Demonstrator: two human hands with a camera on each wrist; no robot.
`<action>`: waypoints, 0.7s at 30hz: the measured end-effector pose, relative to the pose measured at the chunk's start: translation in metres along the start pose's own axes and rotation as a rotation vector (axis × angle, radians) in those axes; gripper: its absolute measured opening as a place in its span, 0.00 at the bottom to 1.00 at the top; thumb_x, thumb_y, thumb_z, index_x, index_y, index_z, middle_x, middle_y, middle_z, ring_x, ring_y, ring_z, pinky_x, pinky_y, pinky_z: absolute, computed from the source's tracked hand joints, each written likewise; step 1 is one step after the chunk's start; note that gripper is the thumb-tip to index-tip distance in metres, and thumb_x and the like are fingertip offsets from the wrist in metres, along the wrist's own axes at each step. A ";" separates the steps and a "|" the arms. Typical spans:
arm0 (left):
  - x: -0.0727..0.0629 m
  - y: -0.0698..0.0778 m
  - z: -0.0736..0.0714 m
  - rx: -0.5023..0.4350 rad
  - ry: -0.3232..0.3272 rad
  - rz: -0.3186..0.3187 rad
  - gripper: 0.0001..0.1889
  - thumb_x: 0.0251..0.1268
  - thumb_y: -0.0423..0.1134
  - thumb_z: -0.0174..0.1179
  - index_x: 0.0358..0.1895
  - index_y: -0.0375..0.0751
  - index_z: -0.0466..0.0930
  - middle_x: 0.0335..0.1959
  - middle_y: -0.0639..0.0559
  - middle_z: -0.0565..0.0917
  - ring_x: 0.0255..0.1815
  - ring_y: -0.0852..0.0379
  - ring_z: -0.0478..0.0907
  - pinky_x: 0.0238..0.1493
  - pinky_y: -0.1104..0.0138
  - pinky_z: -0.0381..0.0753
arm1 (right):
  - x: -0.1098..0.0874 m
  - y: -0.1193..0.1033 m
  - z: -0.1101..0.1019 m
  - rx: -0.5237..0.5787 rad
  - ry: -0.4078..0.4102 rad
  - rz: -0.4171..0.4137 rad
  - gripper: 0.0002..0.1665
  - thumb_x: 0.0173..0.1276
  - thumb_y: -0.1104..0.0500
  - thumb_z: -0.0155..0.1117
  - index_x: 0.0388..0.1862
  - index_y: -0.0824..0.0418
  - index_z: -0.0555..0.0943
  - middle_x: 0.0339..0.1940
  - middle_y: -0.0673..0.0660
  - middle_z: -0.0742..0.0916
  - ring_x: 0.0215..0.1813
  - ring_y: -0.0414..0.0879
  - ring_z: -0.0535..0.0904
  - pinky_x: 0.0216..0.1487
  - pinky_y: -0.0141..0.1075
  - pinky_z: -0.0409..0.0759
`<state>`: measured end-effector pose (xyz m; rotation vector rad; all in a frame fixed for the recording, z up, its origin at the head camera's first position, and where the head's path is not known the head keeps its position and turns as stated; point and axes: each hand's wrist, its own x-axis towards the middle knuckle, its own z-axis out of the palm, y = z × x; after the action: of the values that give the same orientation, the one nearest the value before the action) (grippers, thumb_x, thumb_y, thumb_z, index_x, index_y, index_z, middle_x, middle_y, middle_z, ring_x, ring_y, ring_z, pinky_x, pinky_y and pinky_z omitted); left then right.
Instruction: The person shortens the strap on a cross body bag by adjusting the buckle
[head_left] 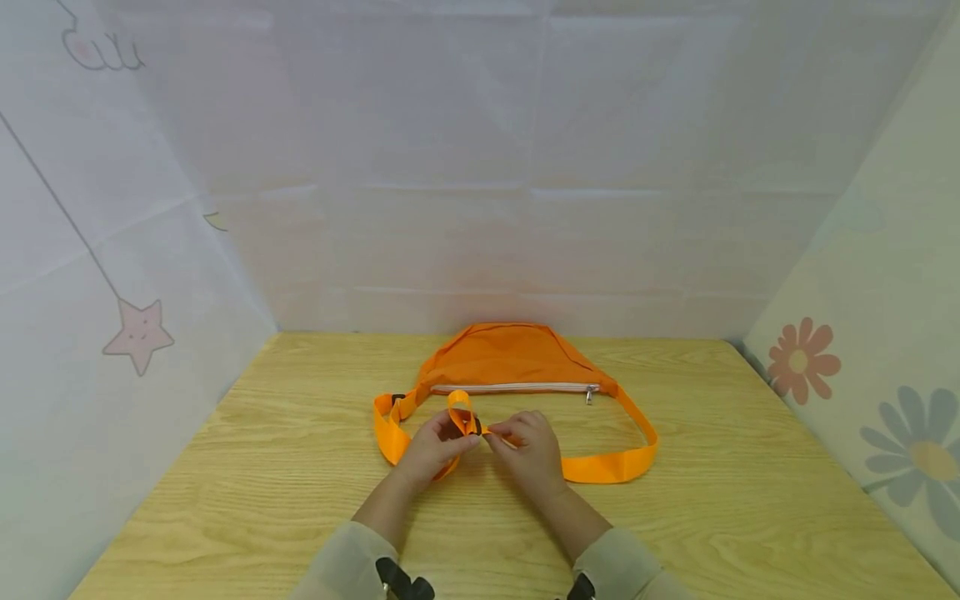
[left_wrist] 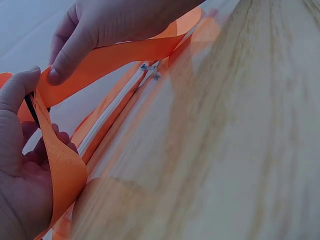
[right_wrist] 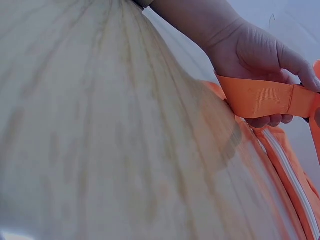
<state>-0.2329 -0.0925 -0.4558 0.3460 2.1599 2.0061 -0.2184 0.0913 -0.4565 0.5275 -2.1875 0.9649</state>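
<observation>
An orange waist bag (head_left: 510, 360) lies on the table, its white zipper (head_left: 517, 387) facing the person. In front of it, the left hand (head_left: 431, 450) holds a small black strap buckle (head_left: 477, 427) between thumb and fingers. A loop of the orange strap (left_wrist: 62, 160) passes through the buckle and hangs over the left palm. The right hand (head_left: 531, 454) pinches the strap just to the right of the buckle. From there the strap (right_wrist: 257, 97) runs along under the right hand. The fingers partly cover the buckle in the wrist views.
A second black buckle (head_left: 398, 399) sits on the strap at the bag's left end. The strap's right part (head_left: 611, 467) curves over the wooden table (head_left: 712, 533) back to the bag. A metal zipper pull (head_left: 589, 397) hangs at the right. Printed cloth walls (head_left: 480, 167) enclose the table.
</observation>
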 end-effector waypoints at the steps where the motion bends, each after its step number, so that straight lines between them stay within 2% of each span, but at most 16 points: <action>1: 0.000 0.000 0.000 0.012 0.001 0.007 0.22 0.63 0.38 0.66 0.57 0.32 0.74 0.50 0.42 0.80 0.45 0.58 0.74 0.50 0.68 0.75 | 0.000 0.000 0.000 0.000 0.000 -0.003 0.08 0.48 0.63 0.81 0.28 0.57 0.90 0.25 0.49 0.85 0.33 0.41 0.74 0.34 0.31 0.73; 7: -0.001 0.002 0.001 0.062 0.030 0.036 0.20 0.62 0.38 0.67 0.55 0.35 0.77 0.45 0.46 0.81 0.43 0.57 0.74 0.46 0.68 0.75 | -0.001 0.002 -0.002 -0.019 -0.020 -0.012 0.08 0.49 0.62 0.80 0.29 0.56 0.90 0.26 0.48 0.85 0.33 0.40 0.74 0.34 0.30 0.73; 13: 0.000 0.002 0.000 0.016 0.045 0.055 0.20 0.61 0.34 0.67 0.55 0.31 0.77 0.44 0.49 0.81 0.44 0.58 0.74 0.46 0.69 0.75 | -0.002 0.009 -0.008 -0.058 -0.031 0.006 0.08 0.49 0.61 0.80 0.30 0.55 0.89 0.27 0.47 0.86 0.35 0.41 0.76 0.36 0.33 0.75; 21: 0.000 -0.001 -0.003 -0.056 0.029 0.068 0.24 0.62 0.31 0.65 0.61 0.28 0.73 0.43 0.57 0.80 0.46 0.59 0.73 0.48 0.71 0.76 | -0.002 0.018 -0.016 -0.067 -0.017 0.000 0.07 0.50 0.60 0.80 0.29 0.54 0.90 0.26 0.46 0.85 0.35 0.41 0.76 0.36 0.34 0.75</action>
<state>-0.2337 -0.0951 -0.4564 0.3898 2.1315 2.1167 -0.2209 0.1154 -0.4588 0.5058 -2.2266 0.8865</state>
